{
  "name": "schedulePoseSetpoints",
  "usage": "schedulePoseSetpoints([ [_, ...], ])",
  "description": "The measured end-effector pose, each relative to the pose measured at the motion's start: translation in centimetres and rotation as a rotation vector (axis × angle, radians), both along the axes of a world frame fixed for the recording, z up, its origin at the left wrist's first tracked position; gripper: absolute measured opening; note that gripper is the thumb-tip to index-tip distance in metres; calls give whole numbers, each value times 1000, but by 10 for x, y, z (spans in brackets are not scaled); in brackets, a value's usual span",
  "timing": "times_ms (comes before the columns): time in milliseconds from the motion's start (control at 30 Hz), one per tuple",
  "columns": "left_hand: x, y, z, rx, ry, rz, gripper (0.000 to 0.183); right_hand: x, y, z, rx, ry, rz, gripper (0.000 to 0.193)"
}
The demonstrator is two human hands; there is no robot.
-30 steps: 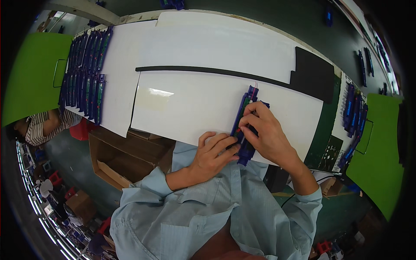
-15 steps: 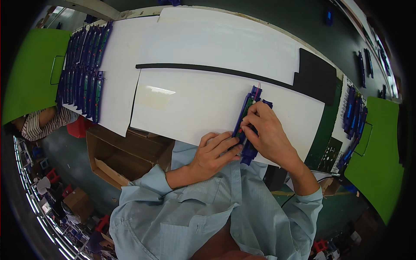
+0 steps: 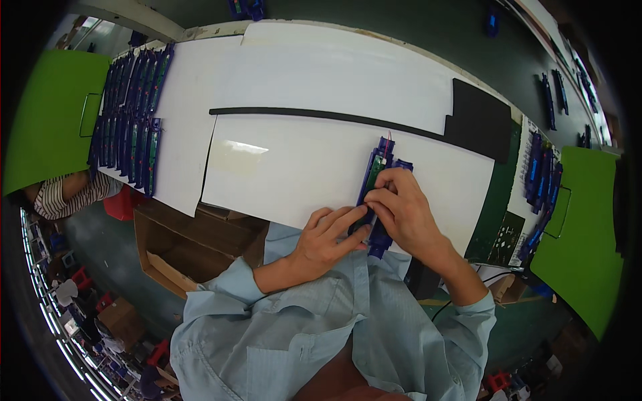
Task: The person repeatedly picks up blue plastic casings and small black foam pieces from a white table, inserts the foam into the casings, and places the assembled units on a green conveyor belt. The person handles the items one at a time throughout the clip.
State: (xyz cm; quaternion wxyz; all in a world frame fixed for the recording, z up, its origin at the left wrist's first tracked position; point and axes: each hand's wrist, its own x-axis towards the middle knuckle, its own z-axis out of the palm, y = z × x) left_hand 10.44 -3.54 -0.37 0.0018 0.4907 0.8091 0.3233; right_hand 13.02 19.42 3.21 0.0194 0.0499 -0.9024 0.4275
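Observation:
A long blue plastic housing with a green circuit board [image 3: 378,166] in it lies slanted near the table's front edge, thin red wires sticking up from its far end. Fingers of my left hand [image 3: 322,246] are closed on its near end. Over its middle, my right hand [image 3: 403,206] is closed, thumb and fingertips pinched together against the board; whatever is between them is hidden. Close along the right side lies a second blue housing [image 3: 379,244], partly under my right hand.
Rows of blue housings with green boards [image 3: 137,144] lie at the left, more blue housings [image 3: 543,170] at the right. A black strip [image 3: 321,115] crosses the white table top [image 3: 281,174], ending near a black sheet [image 3: 480,123]. A cardboard box [image 3: 194,244] stands below the front edge.
My right fingertips have moved slightly toward me along the board, nearer my left hand. The housing with the board appears shifted a little to the left, and the whole view has moved slightly.

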Motion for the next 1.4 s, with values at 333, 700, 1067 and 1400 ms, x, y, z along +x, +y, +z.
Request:
schedulePoseSetpoints([
  [333, -34, 6, 48, -154, 106, -286, 43, 52, -9, 20, -75, -253, -138, 60],
  [700, -188, 141, 74, 41, 298, -204, 23, -165, 168, 27, -291, -380, -100, 28],
  [1067, -228, 228, 13, 79, 292, -116, 50, -324, 327, -42, 454, 148, -975, 78],
  [1400, -166, 173, -15, -5, -93, -354, 25, -275, 411, -54, 629, -135, -871, 52],
])
